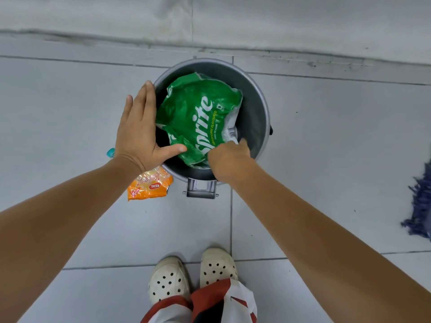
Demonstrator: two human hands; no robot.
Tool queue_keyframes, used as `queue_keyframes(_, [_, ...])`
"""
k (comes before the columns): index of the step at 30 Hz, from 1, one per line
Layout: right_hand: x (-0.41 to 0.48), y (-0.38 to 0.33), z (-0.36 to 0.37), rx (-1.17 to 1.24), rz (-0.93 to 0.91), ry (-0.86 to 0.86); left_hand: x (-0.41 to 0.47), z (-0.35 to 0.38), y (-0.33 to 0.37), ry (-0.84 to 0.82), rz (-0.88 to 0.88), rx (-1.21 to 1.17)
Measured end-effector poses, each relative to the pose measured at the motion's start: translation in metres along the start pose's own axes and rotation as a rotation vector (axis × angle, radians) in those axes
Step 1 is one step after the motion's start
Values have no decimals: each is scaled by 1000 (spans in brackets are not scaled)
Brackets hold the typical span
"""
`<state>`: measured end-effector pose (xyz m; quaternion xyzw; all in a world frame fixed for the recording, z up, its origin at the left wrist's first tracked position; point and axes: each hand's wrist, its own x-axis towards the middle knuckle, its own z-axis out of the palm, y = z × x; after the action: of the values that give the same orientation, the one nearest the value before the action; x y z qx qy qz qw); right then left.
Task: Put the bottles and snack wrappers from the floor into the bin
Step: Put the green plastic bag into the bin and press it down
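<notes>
A round grey bin (255, 106) stands on the tiled floor by the wall. A crumpled green Sprite wrapper (196, 113) fills its mouth. My right hand (227, 157) reaches into the bin at its near edge, fingers closed on the wrapper's lower right corner. My left hand (140, 127) is spread flat over the bin's left rim, thumb touching the wrapper. An orange snack wrapper (150, 186) lies on the floor just left of the bin, under my left wrist. A teal bit (111, 152) peeks out beside that wrist; the rest of it is hidden.
The bin's pedal (201, 188) juts toward me. My two white clogs (191, 276) stand below it. A blue mop head (419, 206) lies at the right edge. The wall's base (210, 46) runs behind the bin.
</notes>
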<state>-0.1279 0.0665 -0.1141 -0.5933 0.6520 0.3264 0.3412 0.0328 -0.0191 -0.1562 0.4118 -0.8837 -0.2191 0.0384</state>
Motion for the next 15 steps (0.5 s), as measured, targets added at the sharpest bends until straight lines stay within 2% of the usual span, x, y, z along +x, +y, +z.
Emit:
queue_keyframes(1, [-2,8,-3,34,-28,52,1,0,0,-4,0,5])
queue_keyframes(3, [-7,26,-3,114,-38,326,1,1,-1,-3,1,13])
queue_keyframes(5, [-11,45,2,220,37,664,1,1,-1,3,1,20])
queue_keyframes(7, [-10,58,12,286,118,862,2,1,-2,7,5,30])
queue_keyframes(10, [2,62,30,293,181,869,1,2,-3,10,15,41])
queue_keyframes(15, [16,57,42,305,178,846,1,2,-2,37,28,43])
